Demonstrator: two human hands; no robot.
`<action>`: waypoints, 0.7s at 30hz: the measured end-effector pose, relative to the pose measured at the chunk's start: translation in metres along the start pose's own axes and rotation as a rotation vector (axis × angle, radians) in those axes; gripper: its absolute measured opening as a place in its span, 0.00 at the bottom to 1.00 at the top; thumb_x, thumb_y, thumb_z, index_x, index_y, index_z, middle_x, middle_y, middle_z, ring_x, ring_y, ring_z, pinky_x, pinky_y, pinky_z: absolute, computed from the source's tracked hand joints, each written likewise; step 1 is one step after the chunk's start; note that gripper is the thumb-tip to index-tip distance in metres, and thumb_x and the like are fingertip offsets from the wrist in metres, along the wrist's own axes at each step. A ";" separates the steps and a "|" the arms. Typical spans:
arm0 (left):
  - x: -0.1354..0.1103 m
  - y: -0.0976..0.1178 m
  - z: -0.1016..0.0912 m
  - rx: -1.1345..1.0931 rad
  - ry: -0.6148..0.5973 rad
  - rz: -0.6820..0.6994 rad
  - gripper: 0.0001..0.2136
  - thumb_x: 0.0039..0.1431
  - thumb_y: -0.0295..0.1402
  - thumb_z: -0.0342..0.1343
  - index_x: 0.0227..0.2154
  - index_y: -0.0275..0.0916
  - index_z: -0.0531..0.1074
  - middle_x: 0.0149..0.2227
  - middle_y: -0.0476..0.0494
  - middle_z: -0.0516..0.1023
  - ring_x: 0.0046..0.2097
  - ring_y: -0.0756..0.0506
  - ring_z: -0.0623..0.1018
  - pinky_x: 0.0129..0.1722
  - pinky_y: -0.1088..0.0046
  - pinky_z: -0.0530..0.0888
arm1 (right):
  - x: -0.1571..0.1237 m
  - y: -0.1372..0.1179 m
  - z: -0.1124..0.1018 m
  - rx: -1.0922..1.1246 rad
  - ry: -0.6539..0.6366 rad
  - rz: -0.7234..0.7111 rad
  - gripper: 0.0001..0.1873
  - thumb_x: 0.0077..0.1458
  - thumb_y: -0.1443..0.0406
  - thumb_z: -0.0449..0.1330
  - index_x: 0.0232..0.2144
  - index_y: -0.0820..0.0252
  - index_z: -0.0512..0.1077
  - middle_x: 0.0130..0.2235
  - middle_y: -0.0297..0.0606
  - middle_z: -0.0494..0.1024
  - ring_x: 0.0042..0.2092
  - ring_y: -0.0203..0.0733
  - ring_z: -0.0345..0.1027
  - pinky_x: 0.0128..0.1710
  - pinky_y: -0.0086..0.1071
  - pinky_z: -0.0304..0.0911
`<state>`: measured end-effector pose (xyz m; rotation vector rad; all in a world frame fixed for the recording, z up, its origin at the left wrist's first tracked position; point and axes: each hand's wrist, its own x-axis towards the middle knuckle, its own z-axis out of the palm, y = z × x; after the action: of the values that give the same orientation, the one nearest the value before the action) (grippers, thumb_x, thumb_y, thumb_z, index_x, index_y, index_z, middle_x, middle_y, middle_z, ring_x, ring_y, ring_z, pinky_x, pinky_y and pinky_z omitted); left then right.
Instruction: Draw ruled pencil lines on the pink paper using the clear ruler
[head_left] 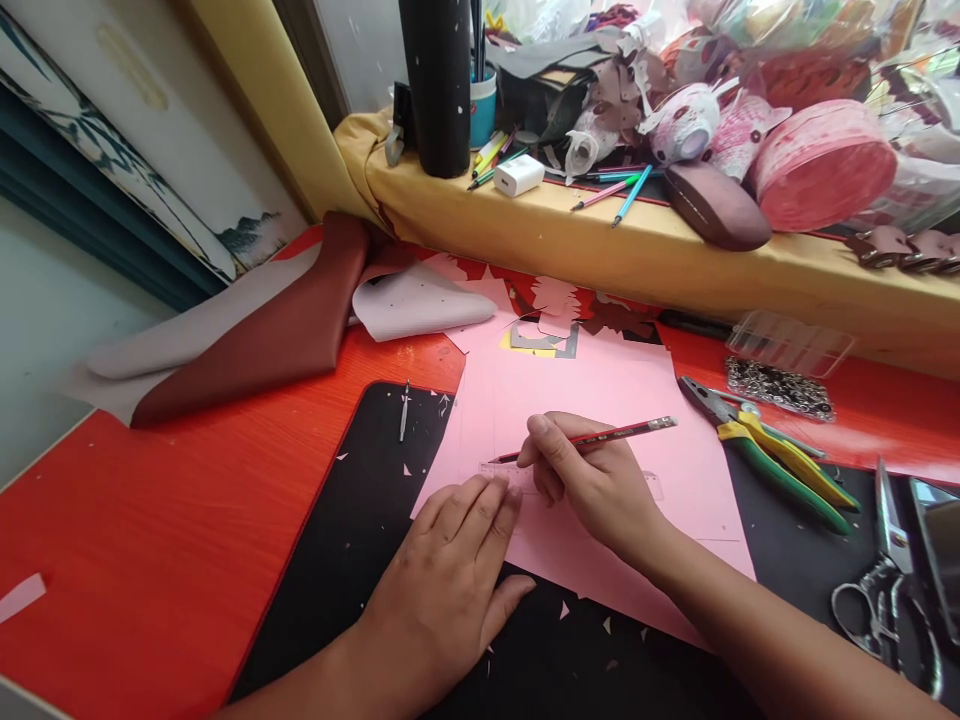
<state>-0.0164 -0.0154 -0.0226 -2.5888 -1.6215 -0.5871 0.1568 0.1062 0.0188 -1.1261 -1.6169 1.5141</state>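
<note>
On the black mat (360,560) mid-desk lies the pink sheet (600,400). The left hand (450,570) is spread flat, pinning a clear ruler (517,472) so it can't slip, and the right hand (592,480) pinches a red pencil (622,432) along its edge.

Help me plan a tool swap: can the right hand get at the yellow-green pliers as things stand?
Probably yes. The pliers lie uncovered just right of the right hand, with only bare pink paper between; but its fingers hold a red pencil.
</note>
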 end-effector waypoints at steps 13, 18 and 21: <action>0.004 -0.002 -0.004 0.012 -0.036 0.003 0.29 0.85 0.46 0.40 0.71 0.28 0.68 0.68 0.34 0.77 0.68 0.36 0.71 0.69 0.58 0.61 | 0.006 0.019 0.009 0.050 0.008 0.044 0.32 0.70 0.39 0.61 0.26 0.56 0.76 0.18 0.28 0.66 0.20 0.37 0.62 0.22 0.32 0.63; 0.005 -0.001 -0.005 0.002 -0.039 0.004 0.29 0.85 0.46 0.40 0.70 0.28 0.69 0.67 0.35 0.78 0.68 0.36 0.71 0.68 0.57 0.61 | 0.007 0.018 0.009 0.023 0.003 0.023 0.32 0.71 0.39 0.60 0.26 0.56 0.76 0.18 0.30 0.69 0.21 0.37 0.65 0.23 0.33 0.63; 0.004 -0.001 -0.005 -0.009 -0.046 0.001 0.28 0.85 0.46 0.40 0.71 0.28 0.68 0.68 0.34 0.77 0.69 0.36 0.71 0.69 0.57 0.61 | 0.007 0.018 0.009 0.000 0.009 0.006 0.32 0.71 0.40 0.60 0.26 0.57 0.77 0.19 0.30 0.70 0.22 0.37 0.66 0.25 0.33 0.64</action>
<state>-0.0174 -0.0121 -0.0168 -2.6285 -1.6339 -0.5402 0.1486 0.1085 -0.0004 -1.1376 -1.6093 1.5106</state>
